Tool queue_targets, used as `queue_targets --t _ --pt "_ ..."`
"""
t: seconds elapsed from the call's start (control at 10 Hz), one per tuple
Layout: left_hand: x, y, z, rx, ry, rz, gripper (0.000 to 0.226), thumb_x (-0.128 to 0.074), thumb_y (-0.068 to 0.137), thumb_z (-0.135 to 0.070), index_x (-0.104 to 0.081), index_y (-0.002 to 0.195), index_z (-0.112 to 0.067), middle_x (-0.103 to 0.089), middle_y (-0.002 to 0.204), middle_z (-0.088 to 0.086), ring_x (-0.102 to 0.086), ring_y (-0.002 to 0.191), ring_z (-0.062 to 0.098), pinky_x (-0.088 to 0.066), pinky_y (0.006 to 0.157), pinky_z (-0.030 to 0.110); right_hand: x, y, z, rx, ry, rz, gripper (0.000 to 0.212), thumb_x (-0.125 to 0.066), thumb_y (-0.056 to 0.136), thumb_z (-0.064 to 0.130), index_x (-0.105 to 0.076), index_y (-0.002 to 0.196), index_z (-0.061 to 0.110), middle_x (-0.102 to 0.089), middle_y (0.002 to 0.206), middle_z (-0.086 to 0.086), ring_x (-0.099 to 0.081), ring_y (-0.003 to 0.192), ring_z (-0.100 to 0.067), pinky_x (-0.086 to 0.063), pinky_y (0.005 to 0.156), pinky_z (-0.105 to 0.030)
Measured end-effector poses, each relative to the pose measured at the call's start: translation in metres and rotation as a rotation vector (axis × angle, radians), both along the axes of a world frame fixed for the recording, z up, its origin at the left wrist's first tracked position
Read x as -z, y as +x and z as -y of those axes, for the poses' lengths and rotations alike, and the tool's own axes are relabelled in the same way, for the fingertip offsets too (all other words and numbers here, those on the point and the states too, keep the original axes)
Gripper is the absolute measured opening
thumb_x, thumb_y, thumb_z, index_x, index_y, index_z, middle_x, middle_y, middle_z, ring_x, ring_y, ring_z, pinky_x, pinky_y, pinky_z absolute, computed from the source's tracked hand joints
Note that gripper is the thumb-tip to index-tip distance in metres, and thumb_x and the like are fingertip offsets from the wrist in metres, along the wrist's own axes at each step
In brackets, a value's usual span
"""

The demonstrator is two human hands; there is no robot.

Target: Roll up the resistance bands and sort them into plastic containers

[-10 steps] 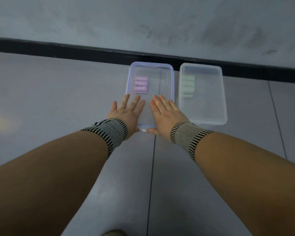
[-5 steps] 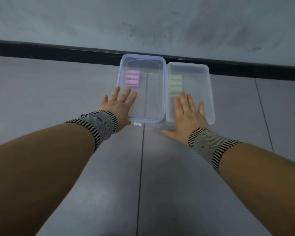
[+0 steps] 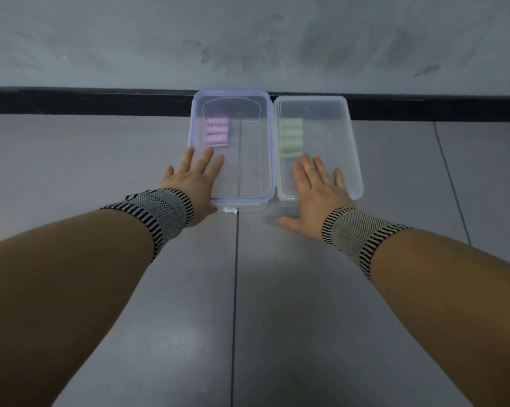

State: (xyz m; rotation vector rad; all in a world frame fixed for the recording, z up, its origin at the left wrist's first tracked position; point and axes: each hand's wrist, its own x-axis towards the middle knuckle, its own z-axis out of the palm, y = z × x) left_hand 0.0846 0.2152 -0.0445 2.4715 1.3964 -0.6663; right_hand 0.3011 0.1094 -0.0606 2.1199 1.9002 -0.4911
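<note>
Our left hand point(image 3: 193, 183) and right hand point(image 3: 317, 192) lie flat, fingers straight, gripping nothing, on two clear lidded plastic containers; pink rolled bands point(image 3: 217, 133) and green rolled bands point(image 3: 290, 141) sit just beyond the fingertips.

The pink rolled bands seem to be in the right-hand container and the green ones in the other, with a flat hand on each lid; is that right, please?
Not quite: the head view shows the pink rolled bands in the left container. The green ones are in the right container. The left hand and right hand do lie flat, one on each lid.
</note>
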Motion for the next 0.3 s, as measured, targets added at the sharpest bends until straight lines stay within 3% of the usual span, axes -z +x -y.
queue_targets --t 0.1,0.2,0.3 --pt "-0.002 0.001 -0.001 -0.01 -0.005 0.025 0.101 -0.061 0.085 -0.046 0.015 0.148 -0.027 0.026 0.155 -0.007 0.02 0.143 0.025 -0.008 0.117 0.051 -0.001 0.002 0.0 0.011 0.027 -0.019 0.107 -0.032 0.08 0.077 0.018 0.148 0.013 0.026 0.156 -0.005 0.019 0.145 -0.024 0.005 0.117 -0.051" --pt "0.004 0.004 0.004 -0.032 -0.013 0.038 0.111 -0.054 0.076 -0.069 0.016 0.147 -0.024 0.026 0.154 -0.006 0.02 0.143 0.024 -0.004 0.116 0.05 -0.002 0.001 0.0 0.011 0.047 0.0 0.099 -0.024 0.083 0.075 0.017 0.148 0.013 0.027 0.155 -0.005 0.02 0.145 -0.024 0.005 0.117 -0.051" --pt "-0.007 0.008 0.009 -0.037 0.07 0.105 0.104 -0.036 0.077 -0.076 0.018 0.147 -0.023 0.025 0.155 -0.004 0.019 0.144 0.023 -0.005 0.117 0.051 -0.02 -0.002 -0.01 0.017 0.099 -0.021 0.094 -0.021 0.086 0.074 0.016 0.149 0.014 0.026 0.156 -0.003 0.019 0.145 -0.023 0.005 0.118 -0.05"
